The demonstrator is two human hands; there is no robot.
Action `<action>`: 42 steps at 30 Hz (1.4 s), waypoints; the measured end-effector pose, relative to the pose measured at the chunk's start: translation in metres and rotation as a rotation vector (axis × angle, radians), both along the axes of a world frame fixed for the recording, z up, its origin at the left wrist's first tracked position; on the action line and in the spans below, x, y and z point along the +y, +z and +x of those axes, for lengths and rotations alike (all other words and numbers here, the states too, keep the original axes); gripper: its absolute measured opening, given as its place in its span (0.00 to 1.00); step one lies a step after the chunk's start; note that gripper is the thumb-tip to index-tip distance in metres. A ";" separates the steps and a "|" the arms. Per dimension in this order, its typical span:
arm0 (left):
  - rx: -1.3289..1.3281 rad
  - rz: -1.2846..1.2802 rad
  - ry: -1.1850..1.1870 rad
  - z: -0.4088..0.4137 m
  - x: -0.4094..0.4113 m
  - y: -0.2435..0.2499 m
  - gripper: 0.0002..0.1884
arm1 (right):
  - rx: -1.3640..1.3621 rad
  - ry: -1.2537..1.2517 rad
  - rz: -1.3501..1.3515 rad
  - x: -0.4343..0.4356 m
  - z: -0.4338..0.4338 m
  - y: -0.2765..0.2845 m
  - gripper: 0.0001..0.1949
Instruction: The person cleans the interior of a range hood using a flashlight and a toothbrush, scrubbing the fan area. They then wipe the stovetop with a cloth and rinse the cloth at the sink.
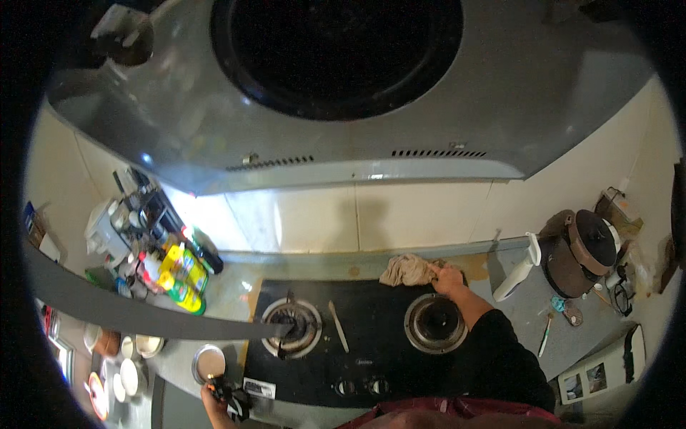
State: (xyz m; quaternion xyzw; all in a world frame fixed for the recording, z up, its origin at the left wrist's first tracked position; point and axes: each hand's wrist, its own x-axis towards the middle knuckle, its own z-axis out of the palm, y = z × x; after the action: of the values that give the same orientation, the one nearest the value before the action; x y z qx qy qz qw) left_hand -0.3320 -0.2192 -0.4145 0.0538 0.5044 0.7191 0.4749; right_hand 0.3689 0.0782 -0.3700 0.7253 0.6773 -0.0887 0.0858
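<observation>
My right hand (448, 280) presses a crumpled beige cloth (407, 271) onto the counter strip behind the black glass gas stove (370, 311). The arm in a black sleeve reaches over the right burner (437, 323). My left hand (210, 401) is low at the front left, against a black object (229, 394) with orange spots. Whether its fingers grip that object is unclear. Just beyond it stands a round metal bowl (209, 363) of pale brownish liquid. A thin brush-like stick (338, 327) lies on the glass between the burners. The left burner (291, 327) has its pan support on.
A range hood (353, 139) overhangs the stove. Yellow and green cleaner bottles (185, 292) crowd the left counter, with bowls (131, 375) nearer the front. On the right are a white-handled tool (519, 271), brown pots (571, 263) and a toothbrush (545, 337). A grey band (161, 316) crosses the left side.
</observation>
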 end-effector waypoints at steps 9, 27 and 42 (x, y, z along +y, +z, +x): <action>0.077 -0.025 -0.055 -0.062 0.044 -0.079 0.08 | -0.029 -0.064 0.109 0.003 0.013 -0.029 0.38; 0.103 0.184 0.240 -0.017 -0.022 -0.026 0.19 | 1.703 -0.574 0.087 -0.040 -0.002 0.029 0.10; 0.621 -0.585 0.754 -0.128 0.019 -0.078 0.23 | 2.237 -0.072 0.778 -0.235 -0.028 0.213 0.20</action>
State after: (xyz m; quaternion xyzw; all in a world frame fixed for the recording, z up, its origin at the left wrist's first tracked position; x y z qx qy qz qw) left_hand -0.4598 -0.2004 -0.4925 -0.0550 0.7828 0.6197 0.0099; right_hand 0.3409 -0.1571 -0.1569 0.2405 0.3367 -0.4640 -0.7833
